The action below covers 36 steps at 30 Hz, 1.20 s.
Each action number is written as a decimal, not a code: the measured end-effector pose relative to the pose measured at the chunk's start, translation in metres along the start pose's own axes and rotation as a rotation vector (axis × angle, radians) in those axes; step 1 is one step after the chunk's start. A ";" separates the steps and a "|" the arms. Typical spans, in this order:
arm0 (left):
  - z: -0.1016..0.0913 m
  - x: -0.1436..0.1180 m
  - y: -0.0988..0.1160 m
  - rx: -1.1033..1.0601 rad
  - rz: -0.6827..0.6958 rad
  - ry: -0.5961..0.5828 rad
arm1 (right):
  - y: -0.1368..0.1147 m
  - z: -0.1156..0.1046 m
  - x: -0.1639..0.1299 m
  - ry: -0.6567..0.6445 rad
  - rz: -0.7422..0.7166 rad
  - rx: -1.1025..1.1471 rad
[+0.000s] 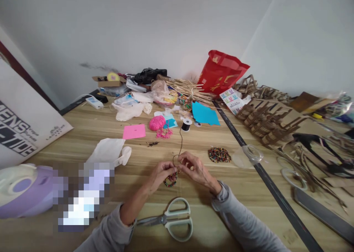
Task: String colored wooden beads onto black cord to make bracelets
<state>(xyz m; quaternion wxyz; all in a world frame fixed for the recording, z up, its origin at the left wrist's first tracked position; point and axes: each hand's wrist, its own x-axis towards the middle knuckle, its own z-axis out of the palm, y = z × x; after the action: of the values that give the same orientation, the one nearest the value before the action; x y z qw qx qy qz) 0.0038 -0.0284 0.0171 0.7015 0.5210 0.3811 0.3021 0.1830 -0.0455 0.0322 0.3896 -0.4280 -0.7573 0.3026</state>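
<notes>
My left hand (161, 173) and my right hand (195, 168) meet over the wooden table (91, 134), pinching a thin dark cord (180, 141). A small loop of multicoloured beads (170, 181) hangs from the cord between my fingers, just above the tabletop. The cord runs away from me to a black spool (186, 124). A pile of loose coloured beads (219, 154) lies to the right of my right hand. Grey-handled scissors (171, 218) lie shut on the table just in front of my wrists.
A pink yarn ball (157, 123), a pink paper (134, 131), blue paper (205, 114), a white cloth (109, 151) and a red bag (221, 73) lie further back. Wooden cut-out pieces (265, 123) cover the right table. A purple and white appliance (24, 189) sits at the left.
</notes>
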 end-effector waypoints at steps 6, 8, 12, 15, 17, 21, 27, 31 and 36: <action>0.003 -0.002 0.002 0.012 0.058 0.037 | 0.008 0.013 -0.008 -0.149 0.161 0.245; 0.004 -0.003 0.004 0.036 0.082 0.074 | 0.011 0.014 -0.008 -0.167 0.186 0.279; 0.004 0.000 0.001 0.069 0.083 0.128 | 0.020 0.014 -0.008 -0.220 0.252 0.372; 0.003 0.004 -0.002 0.070 0.081 0.169 | 0.024 0.009 -0.007 -0.254 0.315 0.457; 0.002 0.006 -0.003 0.062 0.076 0.182 | 0.025 0.003 -0.006 -0.273 0.353 0.487; 0.001 0.006 0.001 0.012 0.038 0.166 | 0.029 -0.008 -0.004 -0.312 0.400 0.541; 0.001 0.003 0.001 -0.057 -0.015 0.097 | 0.043 -0.014 -0.004 -0.445 0.477 0.664; 0.001 0.006 -0.004 -0.084 -0.044 0.081 | 0.048 -0.011 -0.004 -0.487 0.515 0.676; 0.001 0.007 -0.007 -0.060 -0.099 0.017 | 0.048 -0.011 -0.006 -0.547 0.529 0.647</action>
<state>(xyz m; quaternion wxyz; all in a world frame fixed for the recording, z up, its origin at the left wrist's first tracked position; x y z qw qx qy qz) 0.0086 -0.0257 0.0087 0.7276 0.4777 0.4033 0.2826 0.2138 -0.0277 -0.0020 0.1995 -0.3673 -0.5646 0.7117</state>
